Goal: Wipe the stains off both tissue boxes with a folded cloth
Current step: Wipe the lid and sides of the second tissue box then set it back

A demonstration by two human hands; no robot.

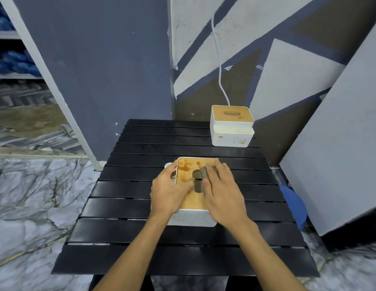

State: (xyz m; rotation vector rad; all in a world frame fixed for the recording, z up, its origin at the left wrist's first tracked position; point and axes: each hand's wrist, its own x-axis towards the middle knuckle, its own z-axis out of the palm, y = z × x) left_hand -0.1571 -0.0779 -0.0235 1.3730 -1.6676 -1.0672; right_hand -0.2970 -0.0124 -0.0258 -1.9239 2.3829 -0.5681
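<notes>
A white tissue box with a wooden lid [189, 203] lies near me on the black slatted table [141, 232]. Brown stains [184, 172] mark the far left part of its lid. My right hand [221, 193] presses a folded grey cloth [205, 174] flat on the lid beside the slot. My left hand [168, 191] grips the box's left side, thumb on the lid. A second white tissue box with a wooden lid [232, 126] stands at the table's far right corner, with small brown stains [239, 141] on its front wall.
A white cable [219, 66] hangs down the painted wall behind the far box. A grey panel [334, 154] leans to the right of the table, with a blue object [295, 204] at its foot. Marble floor surrounds the table.
</notes>
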